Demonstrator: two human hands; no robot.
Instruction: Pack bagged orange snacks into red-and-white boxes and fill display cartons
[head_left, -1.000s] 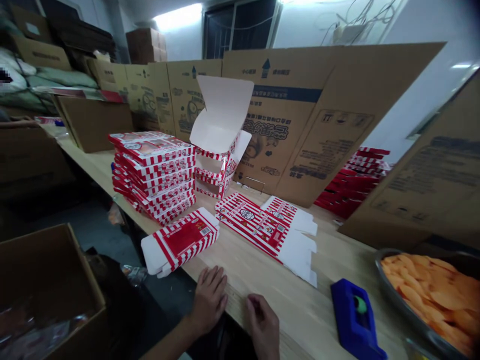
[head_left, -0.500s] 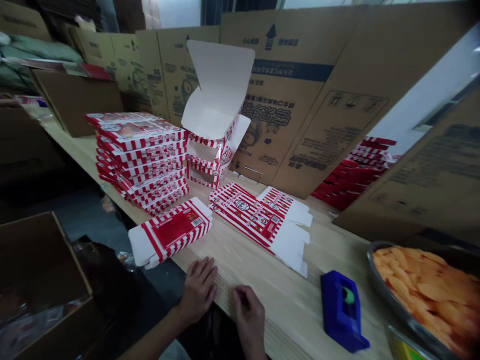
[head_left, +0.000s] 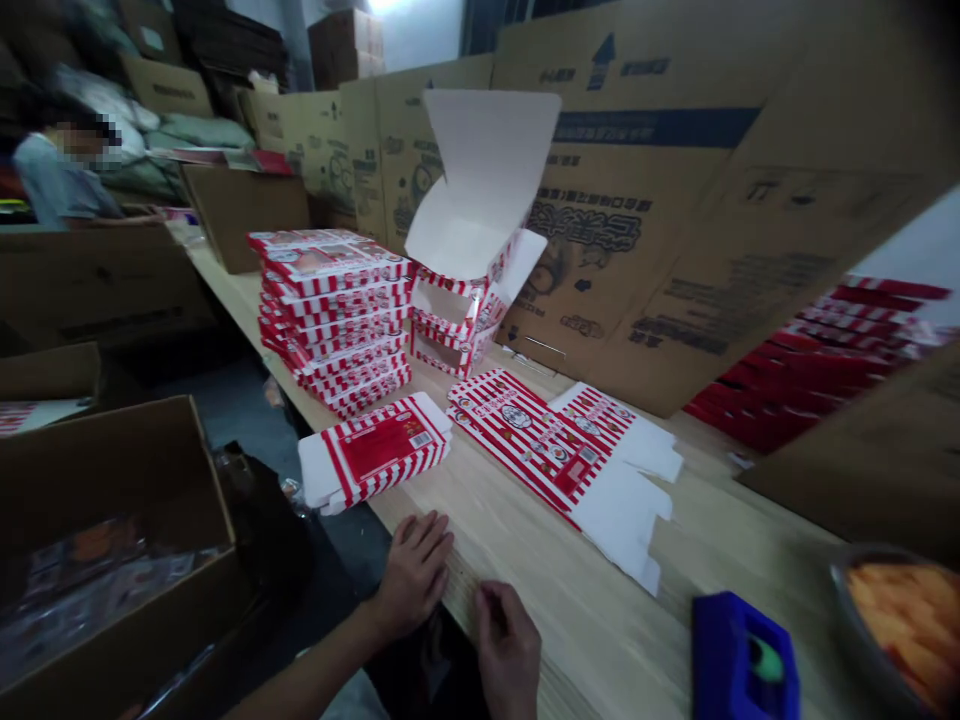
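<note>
On the pale wooden surface (head_left: 622, 640) stands a stack of striped boxes (head_left: 334, 325). Flat striped cardboard (head_left: 544, 435) lies ahead of the hands; nearer the left hand, a single striped box (head_left: 382, 450) overhangs the edge. The left hand (head_left: 415, 575) rests palm-down, fingers extended, gripping nothing. The right hand's (head_left: 508, 650) fingers curl loosely; whether they hold anything I cannot tell.

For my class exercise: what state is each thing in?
Left hand: palm down
Right hand: curled
Near striped box: end flap out
Striped blanks: lying flat
White-lined box: lid raised
Striped stack: piled
Near brown carton: open
Blue dispenser: green core fitted
Bowl: holding orange pieces
</note>
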